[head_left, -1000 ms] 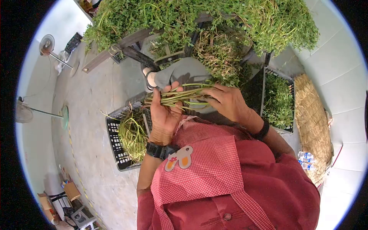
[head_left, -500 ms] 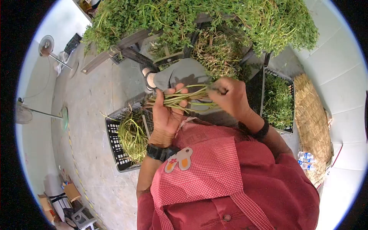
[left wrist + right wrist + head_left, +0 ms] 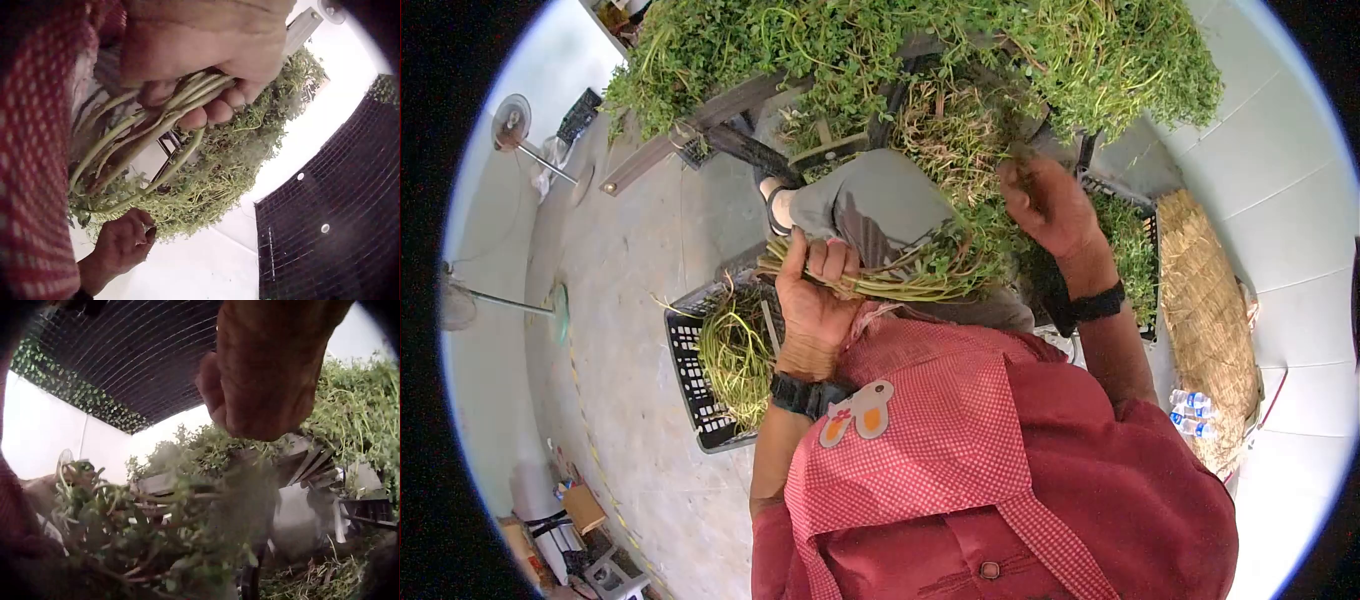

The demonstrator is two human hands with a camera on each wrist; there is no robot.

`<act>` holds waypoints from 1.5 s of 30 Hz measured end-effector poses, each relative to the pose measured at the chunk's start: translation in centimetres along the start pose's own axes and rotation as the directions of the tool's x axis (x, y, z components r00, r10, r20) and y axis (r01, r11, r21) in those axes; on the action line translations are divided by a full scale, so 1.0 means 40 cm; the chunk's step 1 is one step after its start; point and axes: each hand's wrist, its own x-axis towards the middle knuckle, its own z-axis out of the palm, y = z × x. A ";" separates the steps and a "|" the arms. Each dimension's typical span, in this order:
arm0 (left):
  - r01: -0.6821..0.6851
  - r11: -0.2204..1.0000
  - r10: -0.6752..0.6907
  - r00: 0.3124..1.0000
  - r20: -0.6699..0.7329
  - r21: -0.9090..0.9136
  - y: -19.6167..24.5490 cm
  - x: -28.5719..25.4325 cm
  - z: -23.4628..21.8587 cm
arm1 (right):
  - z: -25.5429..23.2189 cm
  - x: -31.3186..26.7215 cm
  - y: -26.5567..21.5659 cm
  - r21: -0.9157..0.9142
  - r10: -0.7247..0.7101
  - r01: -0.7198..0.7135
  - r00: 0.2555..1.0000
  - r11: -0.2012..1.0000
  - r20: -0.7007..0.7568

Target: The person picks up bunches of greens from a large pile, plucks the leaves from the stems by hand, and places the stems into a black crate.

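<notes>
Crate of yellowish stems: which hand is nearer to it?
Left. The left hand grips a bunch of stems close by the crate; the right hand is farther off, past the bunch's leafy end.

To your left you have two pedestal fans on the grey floor and a cardboard box near a plastic stool, and to your right, water bottles beside a straw bundle along the wall.

right fingers blurred, heaped greens cut off
</notes>
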 end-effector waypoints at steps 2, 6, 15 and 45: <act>-0.055 0.996 0.053 0.998 0.025 0.064 -0.001 -0.002 0.001 | 0.032 -0.021 0.003 -0.029 0.028 -0.025 0.991 0.999 0.133; -0.038 0.998 0.034 0.997 0.065 0.058 0.006 -0.008 -0.014 | 0.089 -0.058 0.001 -0.567 -0.095 0.267 0.944 0.779 0.315; -0.131 0.981 0.113 0.985 0.130 0.144 0.005 -0.004 -0.018 | 0.155 -0.116 0.024 -0.711 0.036 0.667 0.723 0.222 0.690; -0.146 0.983 0.140 0.988 0.061 0.115 -0.007 -0.020 0.000 | 0.120 -0.093 0.107 -0.688 0.051 0.710 0.690 0.148 0.722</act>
